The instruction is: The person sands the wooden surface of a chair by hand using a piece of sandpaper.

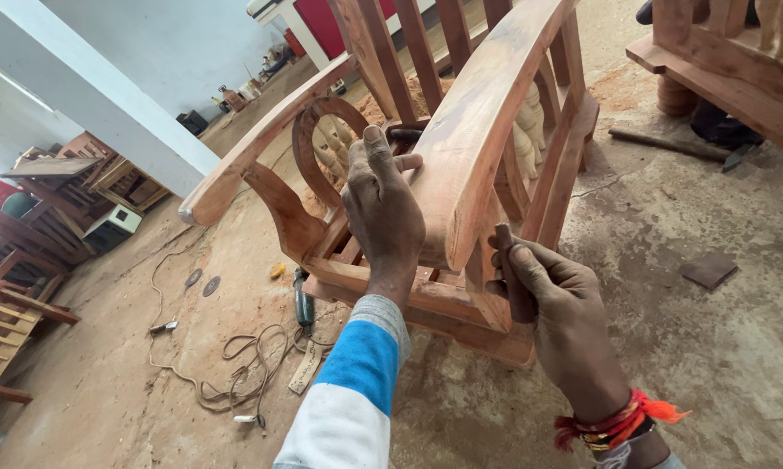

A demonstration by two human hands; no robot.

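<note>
An unfinished wooden armchair frame (487, 104) stands on the dusty floor in front of me. My left hand (381, 207) rests flat against the inner side of its right armrest, fingers spread, with nothing in it. My right hand (555, 306) is at the front lower end of that armrest, where it meets the front leg. Its fingers are closed around a small dark piece (513, 276), probably folded sandpaper, pressed against the wood. A red and orange thread band circles my right wrist.
A tangled power cord (235, 365) and a power tool (304, 304) lie on the floor left of the chair. Stacked wooden frames (26, 252) stand far left. Another furniture piece (730, 69) is upper right, with a dark square pad (710, 269) on the floor.
</note>
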